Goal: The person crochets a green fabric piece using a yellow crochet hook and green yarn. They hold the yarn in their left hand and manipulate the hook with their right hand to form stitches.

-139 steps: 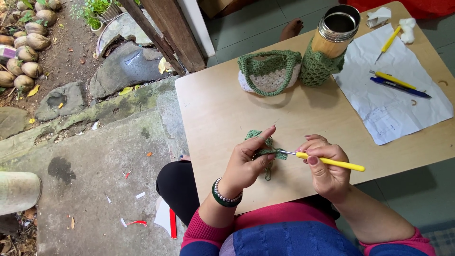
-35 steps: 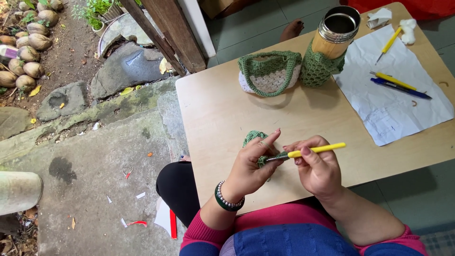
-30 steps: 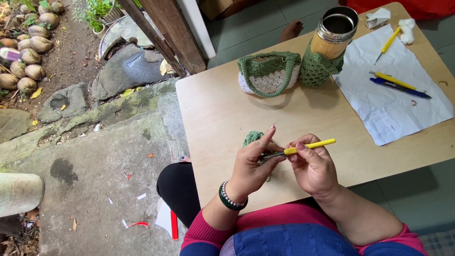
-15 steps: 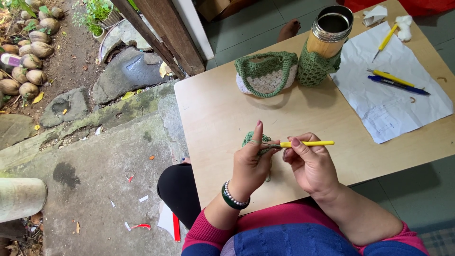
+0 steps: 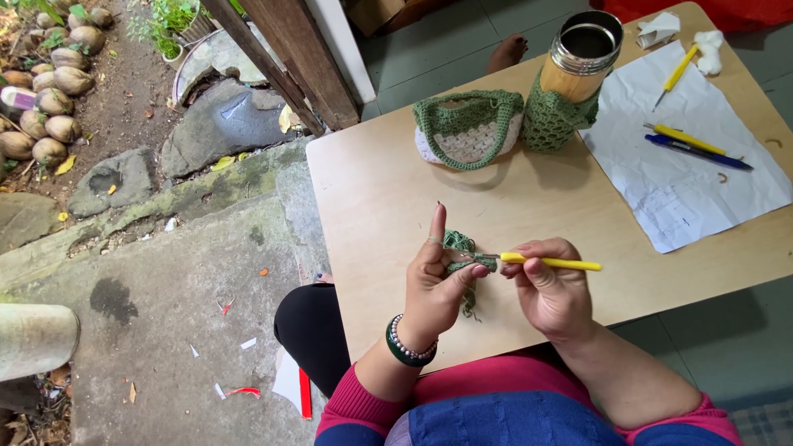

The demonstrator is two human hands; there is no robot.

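The person wears pink sleeves (image 5: 363,405), a blue front panel, black trousers (image 5: 314,330), and a green bangle (image 5: 402,351) with beads.

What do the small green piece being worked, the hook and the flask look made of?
Green crochet piece: yarn, matte, looped stitches visible. Crochet hook: glossy yellow handle, probably plastic; grey tip looks metal. Flask: shiny steel rim, tan wood-like body, likely bamboo, in a green crocheted sleeve.

The left hand (image 5: 434,285) hides most of the green crochet piece (image 5: 459,244).
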